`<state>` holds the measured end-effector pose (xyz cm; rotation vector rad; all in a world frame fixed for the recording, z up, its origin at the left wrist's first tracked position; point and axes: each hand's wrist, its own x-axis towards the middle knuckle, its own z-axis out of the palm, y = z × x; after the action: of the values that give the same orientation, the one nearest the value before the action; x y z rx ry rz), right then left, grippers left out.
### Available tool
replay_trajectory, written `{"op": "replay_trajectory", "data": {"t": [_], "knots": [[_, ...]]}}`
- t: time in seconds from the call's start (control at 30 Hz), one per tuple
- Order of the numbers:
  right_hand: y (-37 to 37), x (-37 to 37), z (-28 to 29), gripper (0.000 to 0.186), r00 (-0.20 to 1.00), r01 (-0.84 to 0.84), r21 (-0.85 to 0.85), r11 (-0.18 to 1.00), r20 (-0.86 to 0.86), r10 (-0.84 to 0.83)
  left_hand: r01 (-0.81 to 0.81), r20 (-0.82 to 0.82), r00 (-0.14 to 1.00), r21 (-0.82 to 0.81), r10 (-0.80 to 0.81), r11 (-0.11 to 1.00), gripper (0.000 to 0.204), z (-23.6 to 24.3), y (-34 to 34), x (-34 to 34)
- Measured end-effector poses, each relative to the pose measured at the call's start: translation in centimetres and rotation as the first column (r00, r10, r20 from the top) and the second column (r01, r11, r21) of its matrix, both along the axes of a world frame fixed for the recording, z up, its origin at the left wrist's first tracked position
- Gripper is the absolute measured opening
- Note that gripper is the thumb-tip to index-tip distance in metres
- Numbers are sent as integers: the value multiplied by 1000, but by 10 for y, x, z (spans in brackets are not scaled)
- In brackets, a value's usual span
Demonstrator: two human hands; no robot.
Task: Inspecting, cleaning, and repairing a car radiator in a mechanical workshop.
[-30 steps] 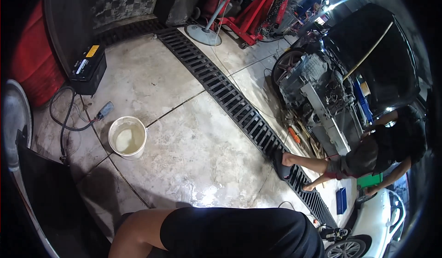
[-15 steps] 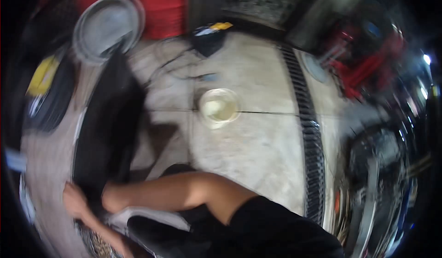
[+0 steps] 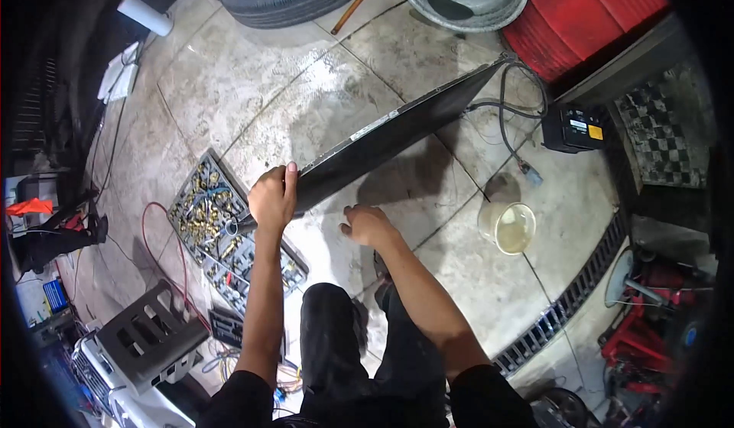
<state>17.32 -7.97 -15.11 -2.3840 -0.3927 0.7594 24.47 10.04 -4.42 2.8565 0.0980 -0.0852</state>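
The left hand (image 3: 271,196) has its grip wrapped over the near end of a long, flat black panel (image 3: 390,142), on edge on the pale, stained floor (image 3: 569,187); the right hand (image 3: 367,226) hangs half-curled, empty, near it

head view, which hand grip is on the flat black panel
The left hand grip: it holds the flat black panel by its near end. The right hand grip is apart from the panel, with nothing visible in it.
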Motion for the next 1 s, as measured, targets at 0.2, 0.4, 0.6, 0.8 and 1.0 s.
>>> {"op": "replay_trajectory", "data": {"t": [0.2, 0.4, 0.6, 0.8, 1.0], "knots": [[-73, -88, 8, 30, 864, 483, 98, 870, -216, -455, 125, -216, 962, -190, -165, 974, 55, 31, -5, 10], [-135, -126, 92, 27, 805, 556, 6, 831, -254, -536, 4, -429, 902, -114, -52, 994, 39, 21, 10, 11], [-175, 3, 152, 30, 890, 442, -123, 888, 187, -417, 42, -451, 887, -141, -102, 989, 32, 14, 4, 13], [-160, 141, 195, 52, 852, 247, -378, 892, 524, -13, 158, -454, 856, -227, -248, 961, 41, 0, 21, 6], [-167, 177, 130, 26, 869, 59, -699, 713, 387, 307, 373, -568, 738, -107, -365, 922, 44, -5, 19, 20]]}}
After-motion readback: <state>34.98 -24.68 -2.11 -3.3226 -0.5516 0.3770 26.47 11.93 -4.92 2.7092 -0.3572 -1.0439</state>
